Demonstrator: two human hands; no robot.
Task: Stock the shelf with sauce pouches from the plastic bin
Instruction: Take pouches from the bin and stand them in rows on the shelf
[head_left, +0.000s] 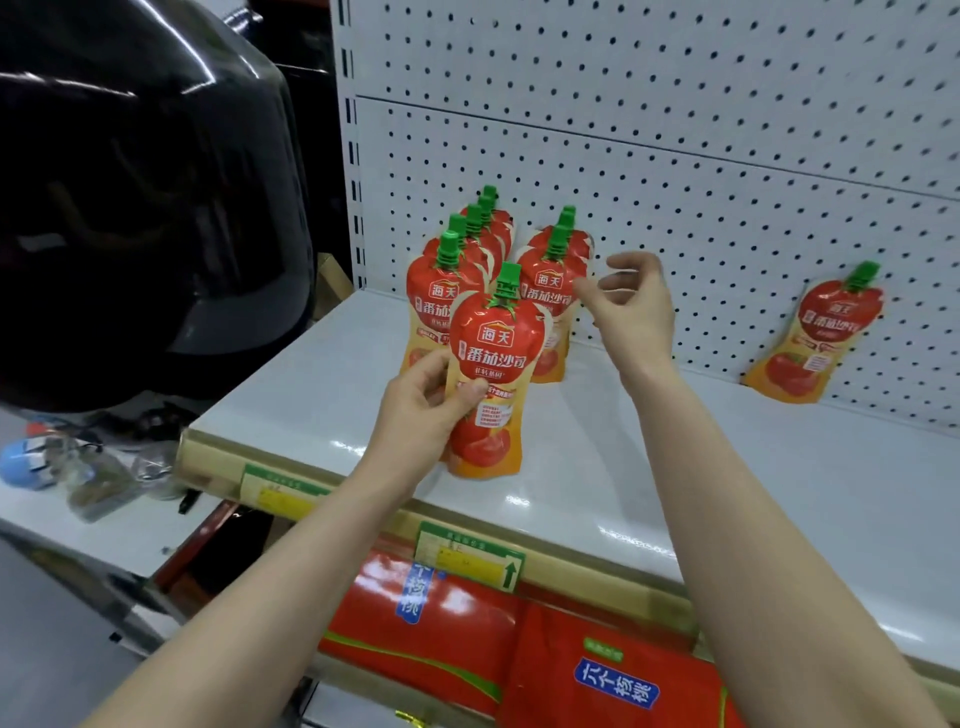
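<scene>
A red-and-orange pouch (493, 364) with green cap (508, 280) against a white shelf (727, 493); white pegboard (675, 156) dotted black at 12 o'clock, red cartons (561, 649) with blue labels (618, 688) at 6 o'clock.

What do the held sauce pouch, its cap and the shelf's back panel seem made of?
Sauce pouch, gripped by the left hand: probably flexible plastic film, glossy; creases and highlights show. Cap: green, seemingly rigid moulded plastic, ribbed. Back panel: likely painted sheet metal, white and matte, with regular punched holes.
</scene>
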